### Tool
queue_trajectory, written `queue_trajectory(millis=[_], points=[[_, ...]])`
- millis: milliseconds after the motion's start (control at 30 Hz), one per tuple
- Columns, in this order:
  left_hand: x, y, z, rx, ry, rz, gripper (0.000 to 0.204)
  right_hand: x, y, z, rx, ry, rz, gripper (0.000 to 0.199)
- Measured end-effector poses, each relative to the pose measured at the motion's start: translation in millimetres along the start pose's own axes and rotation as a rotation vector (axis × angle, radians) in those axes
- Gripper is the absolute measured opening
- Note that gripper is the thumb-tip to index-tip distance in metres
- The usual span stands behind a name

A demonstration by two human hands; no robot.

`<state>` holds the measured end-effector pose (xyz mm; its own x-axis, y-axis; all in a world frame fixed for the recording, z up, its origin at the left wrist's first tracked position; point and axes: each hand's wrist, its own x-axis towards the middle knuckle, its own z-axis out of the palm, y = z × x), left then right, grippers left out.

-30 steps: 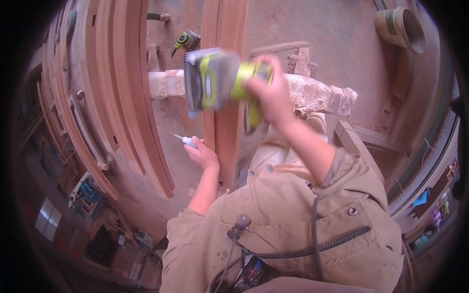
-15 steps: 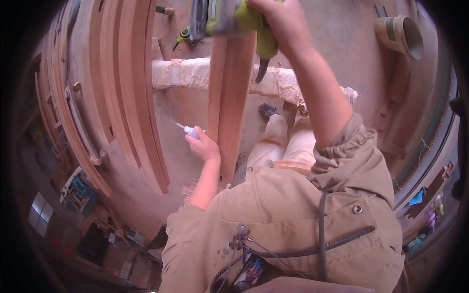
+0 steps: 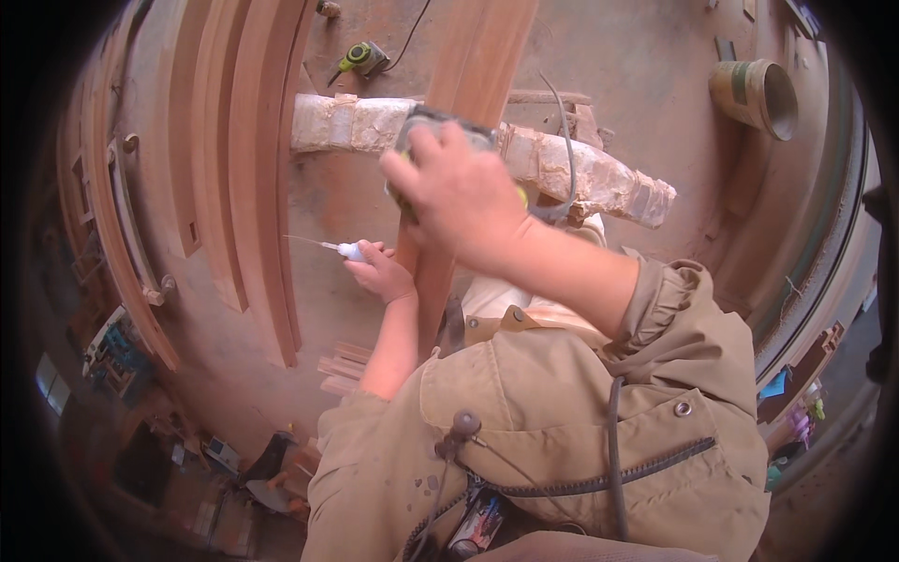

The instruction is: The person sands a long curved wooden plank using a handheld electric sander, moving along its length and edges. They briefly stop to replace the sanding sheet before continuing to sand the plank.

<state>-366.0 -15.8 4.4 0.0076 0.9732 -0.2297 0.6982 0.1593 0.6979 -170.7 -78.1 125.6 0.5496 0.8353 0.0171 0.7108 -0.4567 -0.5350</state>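
Note:
My right hand (image 3: pixel 464 201) is wrapped over a green-and-grey power sander (image 3: pixel 475 138), partly hidden under the fingers and a little blurred. Beneath it runs a long reddish wooden beam (image 3: pixel 482 56), lying across a support wrapped in pale padding (image 3: pixel 356 124); whether the sander rests fully on the wood I cannot tell. In my left hand (image 3: pixel 382 273) is a small white bottle (image 3: pixel 350 251) with a thin long nozzle, pointing left. That hand is at the beam's left side, close to its near end.
Several long wooden pieces (image 3: pixel 253 178) lie to the left. Beyond the support, a second green power tool (image 3: pixel 363 58) with a cord sits on the floor. A bucket (image 3: pixel 758 96) tips at the far right. Short wood strips (image 3: pixel 345 363) lie by my left forearm.
My right hand has brought the sander from above the beam's far part down and nearer, to beside the padded support. The left hand with the bottle has shifted slightly left.

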Motion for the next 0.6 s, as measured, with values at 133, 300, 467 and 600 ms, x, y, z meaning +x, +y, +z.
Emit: queue_trajectory(millis=[133,300,467,600], points=[[-3,6,-3,0.047,-0.021,0.025,0.039,57,44,-19,-0.145,0.160,0.054,0.027],[-4,9,2,0.089,-0.082,0.077,0.041,121,98,-68,-0.077,0.368,0.250,0.029],[3,-6,-5,0.039,-0.025,0.068,0.042,67,21,-21,-0.032,0.047,0.139,0.033],[0,-2,0,-0.054,0.015,0.018,0.042,19,-13,8,-0.098,-0.001,-0.048,0.053]])
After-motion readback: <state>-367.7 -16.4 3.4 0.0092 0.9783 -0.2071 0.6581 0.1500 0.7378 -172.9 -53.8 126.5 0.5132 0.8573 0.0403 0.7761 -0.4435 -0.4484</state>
